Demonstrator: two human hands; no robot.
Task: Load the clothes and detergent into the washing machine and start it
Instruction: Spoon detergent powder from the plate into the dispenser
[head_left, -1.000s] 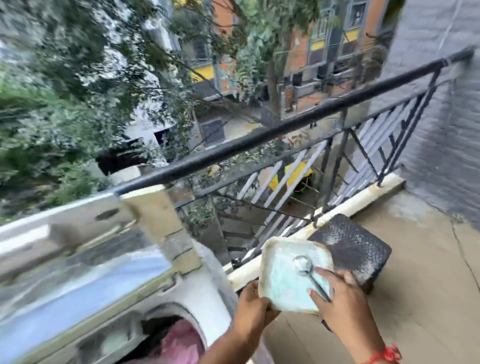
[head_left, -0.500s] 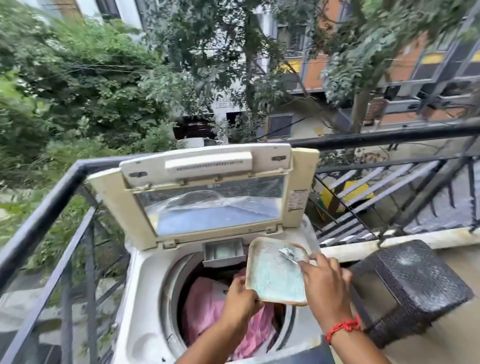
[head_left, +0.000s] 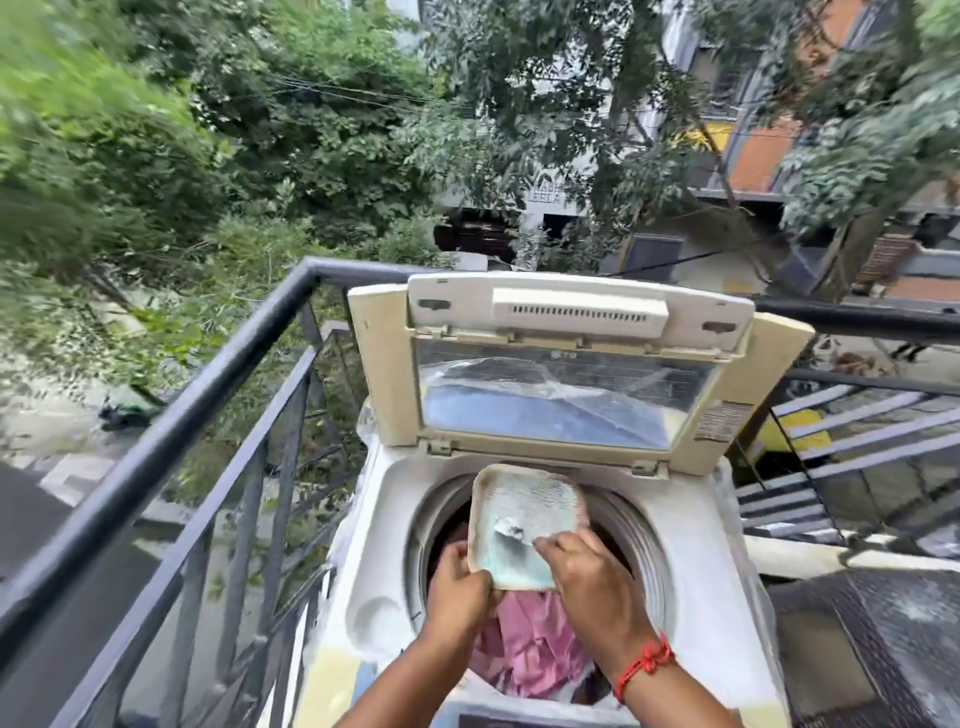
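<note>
One washer (head_left: 691, 525), top-loading, lid (head_left: 566, 364) raised upright, on a balcony beside one railing (head_left: 171, 410). One drum holding pink clothes (head_left: 530, 644). One shallow tub (head_left: 524, 519), pale powder inside, tilted over the drum opening. Two hands: left hand (head_left: 457, 592) gripping the tub's near corner; right hand (head_left: 592, 582) closed at its near edge, contents blurred. One red wrist thread (head_left: 644, 665).

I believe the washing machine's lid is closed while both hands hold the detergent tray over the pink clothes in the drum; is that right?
Not quite: the head view shows the lid open, standing upright at the back of the washing machine. The rest holds: the left hand and right hand hold the detergent tray over the pink clothes in the drum.
</note>
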